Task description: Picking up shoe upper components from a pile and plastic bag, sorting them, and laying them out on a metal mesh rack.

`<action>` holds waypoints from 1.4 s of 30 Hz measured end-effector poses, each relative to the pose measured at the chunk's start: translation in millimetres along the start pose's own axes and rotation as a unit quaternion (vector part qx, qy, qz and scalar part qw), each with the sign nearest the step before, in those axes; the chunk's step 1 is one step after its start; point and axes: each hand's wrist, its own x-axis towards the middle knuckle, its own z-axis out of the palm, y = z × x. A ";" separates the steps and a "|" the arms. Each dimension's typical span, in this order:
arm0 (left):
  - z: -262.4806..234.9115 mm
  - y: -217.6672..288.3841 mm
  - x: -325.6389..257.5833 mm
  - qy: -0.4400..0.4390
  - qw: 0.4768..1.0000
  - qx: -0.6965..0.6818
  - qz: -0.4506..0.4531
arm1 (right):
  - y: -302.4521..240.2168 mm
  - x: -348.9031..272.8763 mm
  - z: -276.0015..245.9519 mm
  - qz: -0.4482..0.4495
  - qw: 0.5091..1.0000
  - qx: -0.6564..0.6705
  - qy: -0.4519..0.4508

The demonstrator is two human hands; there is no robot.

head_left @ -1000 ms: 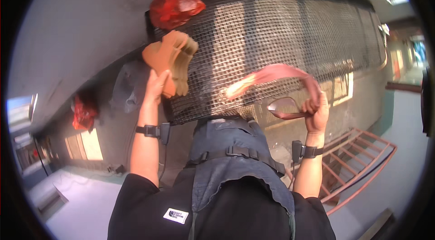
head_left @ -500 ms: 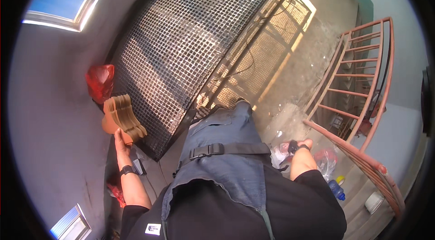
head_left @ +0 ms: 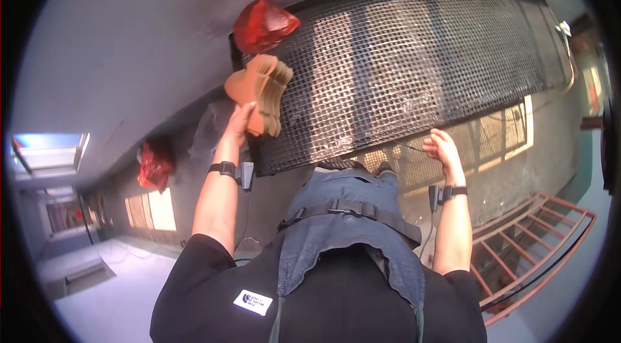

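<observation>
A: Largest entry?
B: One long black mesh-topped bench.
A: Next?
B: One rust-pink metal railing, runged, lower right.
A: Smaller?
B: One crumpled, shiny red plastic bag, at the bench's far left corner. One stack of flat, curvy-edged orange-tan pieces, at the bench's left end, just nearer than the bag.
A: Hands?
B: Left hand: grip holding the stack's near end. Right hand: grip loosely curled, fairly wide, near the front edge.

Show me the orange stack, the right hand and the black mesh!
Orange stack (head_left: 257, 92), head view: its middle.
Right hand (head_left: 443, 149), head view: middle of the hand.
Black mesh (head_left: 398, 74), head view: its bare middle.
</observation>
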 end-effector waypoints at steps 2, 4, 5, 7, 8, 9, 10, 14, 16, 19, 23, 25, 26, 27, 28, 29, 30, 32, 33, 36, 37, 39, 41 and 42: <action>-0.3 8.7 -2.7 0.001 1.000 0.014 -0.013 | -11.3 -18.1 17.7 0.007 0.996 -0.074 -0.055; -6.6 6.9 -2.4 0.004 1.000 0.005 -0.006 | -25.8 -29.8 50.2 0.013 0.993 -0.093 -0.071; -5.9 9.8 -1.8 0.017 0.999 0.026 0.008 | -28.9 -30.7 63.1 -0.007 0.991 -0.103 -0.081; 0.8 13.7 -2.9 0.029 0.998 0.047 0.018 | -30.9 -28.5 84.9 -0.023 0.989 -0.115 -0.088; 7.8 15.9 -4.9 0.067 0.990 0.098 0.077 | -28.1 -21.5 95.3 -0.081 0.981 -0.150 -0.097; 15.4 18.6 -7.3 0.104 0.974 0.150 0.137 | -25.2 -15.4 103.6 -0.139 0.967 -0.184 -0.105; 28.3 31.6 -13.4 0.117 0.963 0.200 0.139 | -22.2 -11.2 109.8 -0.159 0.957 -0.223 -0.099; 38.1 20.2 -11.3 0.191 0.859 0.448 0.156 | -32.2 -19.5 140.6 -0.208 0.930 -0.284 -0.107; 30.8 18.1 -7.9 0.164 0.867 0.450 0.137 | -38.8 -28.1 157.8 -0.221 0.925 -0.287 -0.114; 16.4 29.1 -6.9 0.085 0.921 0.372 0.079 | -57.5 -38.6 184.7 -0.212 0.924 -0.285 -0.145; 0.8 33.0 -11.3 0.008 0.973 0.217 0.074 | -82.5 -37.7 241.8 -0.234 0.893 -0.283 -0.262; 1.0 34.0 -14.1 -0.002 0.984 0.167 0.060 | -91.5 -35.6 280.7 -0.210 0.902 -0.187 -0.327; 0.8 33.7 -15.1 -0.008 0.986 0.158 0.053 | -93.9 -29.9 301.9 -0.180 0.904 -0.151 -0.357; 0.9 33.4 -15.2 -0.015 0.988 0.149 0.047 | -95.4 -23.7 321.9 -0.148 0.904 -0.115 -0.385; 1.4 32.6 -16.4 -0.013 0.988 0.147 0.047 | -98.1 -21.2 340.2 -0.148 0.903 -0.117 -0.386; 3.1 32.0 -17.8 -0.013 0.990 0.135 0.044 | -101.5 -20.4 357.3 -0.113 0.910 -0.089 -0.390; 4.6 31.5 -18.9 -0.012 0.991 0.123 0.040 | -103.8 -20.7 371.5 -0.078 0.915 -0.061 -0.392; 1.1 25.8 -20.4 -0.013 0.994 0.102 0.044 | -109.7 -26.0 396.4 -0.039 0.927 -0.033 -0.373; -0.5 22.8 -20.8 -0.018 0.995 0.084 0.047 | -112.8 -27.4 404.5 0.001 0.937 -0.001 -0.349; -2.8 12.3 -20.3 -0.009 0.990 0.106 0.093 | -102.3 -15.2 419.4 -0.034 0.940 0.017 -0.339; -2.3 10.9 -21.1 -0.008 0.988 0.106 0.108 | -102.6 -16.0 422.7 -0.057 0.941 0.027 -0.331; -3.0 9.6 -22.5 -0.027 0.991 0.076 0.104 | -101.3 -18.5 428.2 -0.065 0.947 0.025 -0.315; 0.1 14.3 -24.8 -0.032 0.998 0.001 0.059 | -102.9 -22.3 430.0 -0.160 0.933 0.006 -0.322; -0.8 17.9 -26.6 -0.037 0.997 -0.045 0.041 | -104.8 -22.4 432.5 -0.158 0.935 0.006 -0.318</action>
